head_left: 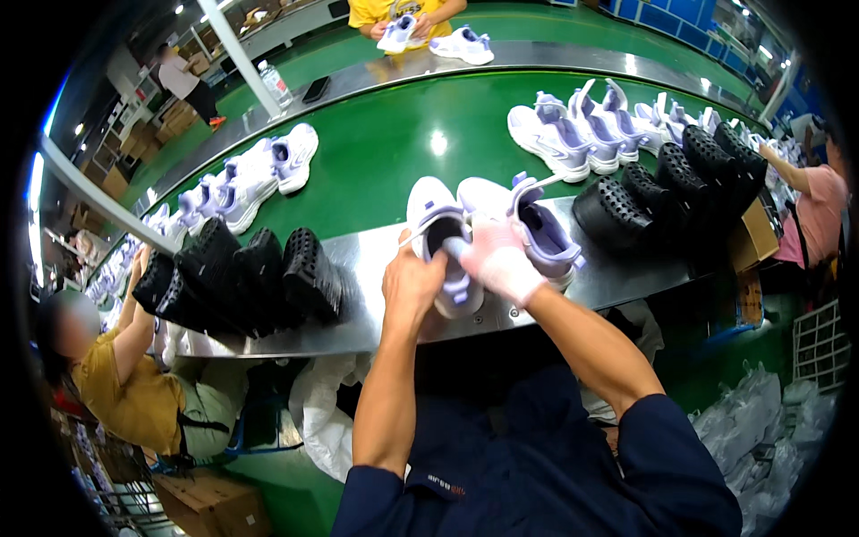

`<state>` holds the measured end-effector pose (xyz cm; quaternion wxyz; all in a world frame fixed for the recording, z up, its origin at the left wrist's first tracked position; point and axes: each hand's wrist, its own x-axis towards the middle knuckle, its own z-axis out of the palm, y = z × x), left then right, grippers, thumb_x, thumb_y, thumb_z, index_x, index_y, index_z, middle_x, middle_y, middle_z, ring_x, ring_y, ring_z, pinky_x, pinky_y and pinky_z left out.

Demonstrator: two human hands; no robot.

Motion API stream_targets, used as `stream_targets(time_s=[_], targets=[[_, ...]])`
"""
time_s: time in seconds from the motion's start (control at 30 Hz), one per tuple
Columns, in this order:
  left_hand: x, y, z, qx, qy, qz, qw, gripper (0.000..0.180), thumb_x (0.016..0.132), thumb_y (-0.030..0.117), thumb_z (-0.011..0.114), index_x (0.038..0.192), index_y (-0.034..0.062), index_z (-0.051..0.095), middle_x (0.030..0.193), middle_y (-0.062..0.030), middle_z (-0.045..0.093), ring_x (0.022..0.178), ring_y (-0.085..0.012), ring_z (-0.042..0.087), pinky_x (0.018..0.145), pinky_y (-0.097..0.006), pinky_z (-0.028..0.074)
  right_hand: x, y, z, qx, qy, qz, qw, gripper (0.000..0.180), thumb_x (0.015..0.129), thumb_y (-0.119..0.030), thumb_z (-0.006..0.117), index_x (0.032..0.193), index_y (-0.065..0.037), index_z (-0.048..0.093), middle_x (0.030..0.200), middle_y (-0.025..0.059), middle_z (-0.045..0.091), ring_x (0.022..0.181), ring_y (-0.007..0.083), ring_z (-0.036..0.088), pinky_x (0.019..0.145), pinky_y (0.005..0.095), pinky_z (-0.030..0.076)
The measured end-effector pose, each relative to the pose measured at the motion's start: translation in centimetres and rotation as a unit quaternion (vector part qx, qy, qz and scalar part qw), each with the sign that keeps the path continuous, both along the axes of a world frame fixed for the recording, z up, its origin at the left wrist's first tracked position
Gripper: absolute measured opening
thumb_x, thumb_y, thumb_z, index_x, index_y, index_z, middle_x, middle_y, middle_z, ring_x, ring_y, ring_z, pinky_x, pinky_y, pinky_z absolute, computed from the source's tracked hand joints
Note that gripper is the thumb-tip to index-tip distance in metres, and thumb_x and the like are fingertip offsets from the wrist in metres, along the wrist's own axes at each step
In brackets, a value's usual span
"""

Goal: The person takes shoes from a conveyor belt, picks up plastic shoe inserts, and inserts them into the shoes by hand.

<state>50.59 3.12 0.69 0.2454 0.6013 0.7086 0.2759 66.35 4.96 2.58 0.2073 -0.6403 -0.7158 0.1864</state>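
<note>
Two white and lilac sneakers stand side by side on the metal edge in front of me, toes pointing away. My left hand (412, 281), bare, is closed on the near left side of the left sneaker (431, 197), its thumb by the opening. My right hand (501, 259), in a pale pink glove, reaches across between the two shoes. Its blurred fingers are at the left sneaker's opening, so their grip is unclear. It covers part of the right sneaker (550, 240), whose lilac collar and raised strap show beside it.
Black blocks with rows of holes stand left (311, 276) and right (613, 215) of the pair. Rows of sneakers stand on the green belt (394, 134), left (293, 159) and right (548, 141). Co-workers sit on both sides; another across handles a sneaker (396, 34).
</note>
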Motion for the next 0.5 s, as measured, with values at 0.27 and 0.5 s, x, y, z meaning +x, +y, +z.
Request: stream_targets(time_s=[0.27,0.5], targets=[[2.5,-9.1,2.9,0.285,0.116,-0.163,0.937,0.032,0.081,0.007,0.079,0.110,0.0007,0.066,0.102,-0.0197,0.065,0.098,-0.0388,0.061,0.086,-0.046,0.051,10.7,-6.9,-0.1,0.197,0.027,-0.147,0.969,0.039,0.089,-0.022,0.076,0.120,0.000,0.065,0.122,0.0239,0.065,0.111,0.0402,0.062,0.095,0.0450,0.051],[5.0,-5.2,3.4,0.120,0.093,-0.269,0.951,0.064,0.079,0.016,0.084,0.136,0.0065,0.056,0.103,-0.0256,0.066,0.104,-0.0449,0.063,0.092,-0.050,0.051,5.8,-6.8,0.1,0.024,0.207,-0.074,0.975,0.034,0.086,-0.032,0.077,0.100,-0.002,0.068,0.107,0.0225,0.065,0.097,0.0402,0.066,0.086,0.0483,0.054]])
